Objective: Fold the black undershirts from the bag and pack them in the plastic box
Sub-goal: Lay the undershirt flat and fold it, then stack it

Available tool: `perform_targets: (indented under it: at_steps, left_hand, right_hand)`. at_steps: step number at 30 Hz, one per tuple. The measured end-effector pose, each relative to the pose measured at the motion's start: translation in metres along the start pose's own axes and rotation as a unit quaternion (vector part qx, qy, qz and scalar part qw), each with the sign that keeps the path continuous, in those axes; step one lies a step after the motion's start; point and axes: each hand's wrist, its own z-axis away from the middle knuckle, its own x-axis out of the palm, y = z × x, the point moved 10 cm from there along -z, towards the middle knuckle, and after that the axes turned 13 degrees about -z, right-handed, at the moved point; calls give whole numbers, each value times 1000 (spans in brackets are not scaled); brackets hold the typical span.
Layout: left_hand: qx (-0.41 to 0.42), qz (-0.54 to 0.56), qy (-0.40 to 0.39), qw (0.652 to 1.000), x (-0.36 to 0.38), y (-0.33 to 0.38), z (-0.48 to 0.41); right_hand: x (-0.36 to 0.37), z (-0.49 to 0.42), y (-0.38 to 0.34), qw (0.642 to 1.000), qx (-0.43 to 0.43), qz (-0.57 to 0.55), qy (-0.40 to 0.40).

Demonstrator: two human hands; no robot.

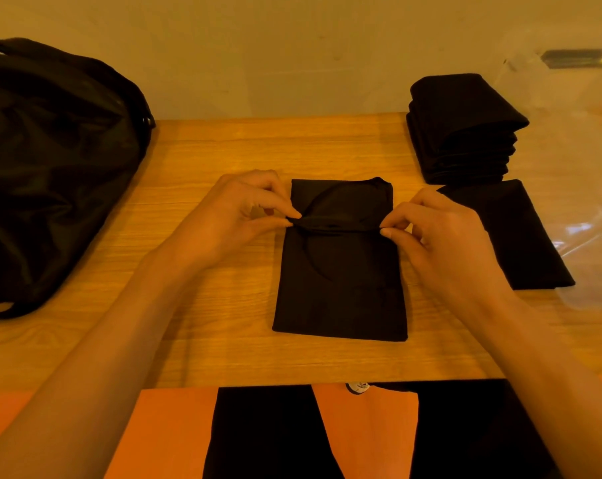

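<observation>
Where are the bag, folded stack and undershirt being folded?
black bag (50,167), head view, side panel.
stack of folded undershirts (465,108), head view, top piece.
undershirt being folded (341,288), head view, lower half.

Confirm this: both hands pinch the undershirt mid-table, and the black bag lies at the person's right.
Wrong side: the head view shows the black bag at the person's left. The left hand and right hand do pinch the undershirt mid-table.

Wooden table (223,150), bag (50,150), undershirt (341,271), seemingly clear box (586,219)

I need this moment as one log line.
stage: mid-fold | left hand: pinches undershirt | right hand: pinches undershirt | stack: far right | bag: left
</observation>
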Motion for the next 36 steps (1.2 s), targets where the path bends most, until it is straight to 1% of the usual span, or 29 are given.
perform_targets:
  at_steps: [4,9,12,15,17,18,19,21,22,23,24,26,27,28,30,32,36]
  left_hand:
    - [8,-10,-11,1000,3,1,2]
    - [4,-2,-44,999,6,0,2]
    - [10,2,-59,998,8,1,0]
    - [-11,22,-88,996,12,-3,0]
    - [-22,37,-101,994,10,-2,0]
    - [-31,46,-87,995,5,-3,-2]
    - [-50,54,-56,996,-3,-4,-7]
    - [-87,40,24,995,-14,-4,-21]
    - [-82,15,56,995,-15,3,-30]
    - [-63,-16,68,996,-11,13,-39]
    - [-41,-55,58,996,-2,23,-49]
    - [-6,-144,-17,989,30,35,-61]
    - [-3,-177,-61,982,45,35,-63]
    - [-3,-201,-100,974,58,34,-63]
    - [6,-223,-143,964,76,31,-60]
    - [4,-230,-149,962,83,27,-55]
    - [6,-208,-121,971,81,28,-52]
  right_hand:
    - [0,0,3,1000,11,-2,-8]
    - [5,0,4,998,20,11,-51]
    - [5,-2,1,998,16,16,-63]
    - [7,-2,2,996,35,13,-79]
    - [2,-5,2,997,43,0,-70]
    - [-2,-9,3,998,44,-5,-49]
    - [-7,-14,6,999,49,-8,-22]
    - [-13,-25,16,996,79,-19,29]
    - [-11,-32,23,993,102,-31,46]
    - [-8,-38,29,990,124,-43,55]
    - [-3,-43,35,986,143,-52,60]
    - [5,-51,42,981,169,-63,67]
    - [7,-53,44,979,177,-68,73]
    - [6,-54,47,977,185,-73,84]
    - [3,-53,51,971,196,-82,109]
    - [1,-51,55,968,204,-84,118]
    - [1,-48,54,971,199,-62,117]
